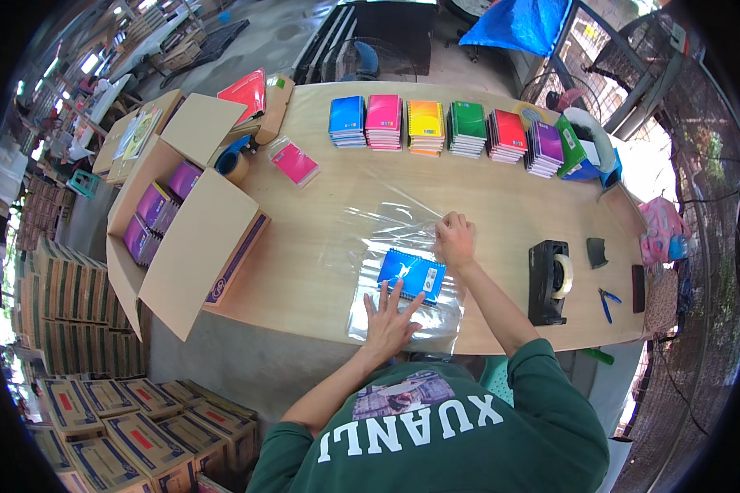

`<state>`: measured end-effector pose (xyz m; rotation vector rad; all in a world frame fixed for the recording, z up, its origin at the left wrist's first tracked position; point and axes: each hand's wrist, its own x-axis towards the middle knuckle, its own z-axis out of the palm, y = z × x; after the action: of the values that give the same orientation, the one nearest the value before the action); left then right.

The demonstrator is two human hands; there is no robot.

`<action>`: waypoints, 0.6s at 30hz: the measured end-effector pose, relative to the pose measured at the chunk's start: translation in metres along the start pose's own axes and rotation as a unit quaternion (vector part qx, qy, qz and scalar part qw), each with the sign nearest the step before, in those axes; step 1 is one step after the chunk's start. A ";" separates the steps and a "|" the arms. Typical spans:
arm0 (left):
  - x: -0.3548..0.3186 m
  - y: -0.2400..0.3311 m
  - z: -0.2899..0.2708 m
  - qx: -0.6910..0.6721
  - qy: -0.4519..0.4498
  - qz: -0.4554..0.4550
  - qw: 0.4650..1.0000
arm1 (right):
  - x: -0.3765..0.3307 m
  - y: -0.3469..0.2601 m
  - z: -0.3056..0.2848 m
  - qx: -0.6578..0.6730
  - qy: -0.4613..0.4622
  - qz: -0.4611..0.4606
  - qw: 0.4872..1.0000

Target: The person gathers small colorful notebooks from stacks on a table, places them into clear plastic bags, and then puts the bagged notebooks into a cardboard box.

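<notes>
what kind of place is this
Probably a small packing workshop or warehouse: stacks of sealed cartons beside a wooden table, a row of coloured notebook piles, a tape dispenser, and an open box partly filled with purple notebooks.

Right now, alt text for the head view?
A person's left hand presses a blue spiral notebook inside a clear plastic bag on a wooden table, while the right hand pinches the bag's edge. Colourful notebook stacks line the far side.
</notes>
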<state>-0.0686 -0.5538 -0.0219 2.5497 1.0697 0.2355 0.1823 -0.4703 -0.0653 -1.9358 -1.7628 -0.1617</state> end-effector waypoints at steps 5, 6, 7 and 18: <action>0.004 0.004 0.000 -0.008 0.005 -0.012 1.000 | 0.021 0.010 -0.015 -0.027 -0.142 -0.015 0.989; 0.004 0.004 0.000 -0.009 0.014 -0.016 1.000 | 0.029 0.008 -0.017 -0.006 -0.169 0.022 0.985; 0.004 0.005 0.001 -0.017 0.025 -0.022 0.999 | 0.037 0.005 -0.019 0.016 -0.196 0.058 0.979; 0.001 0.009 0.004 0.013 0.043 -0.040 0.998 | 0.055 0.014 -0.006 0.049 -0.218 -0.047 0.974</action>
<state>-0.0607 -0.5601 -0.0214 2.5346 1.2111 0.3153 0.2056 -0.4236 -0.0415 -1.9209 -2.0933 0.3391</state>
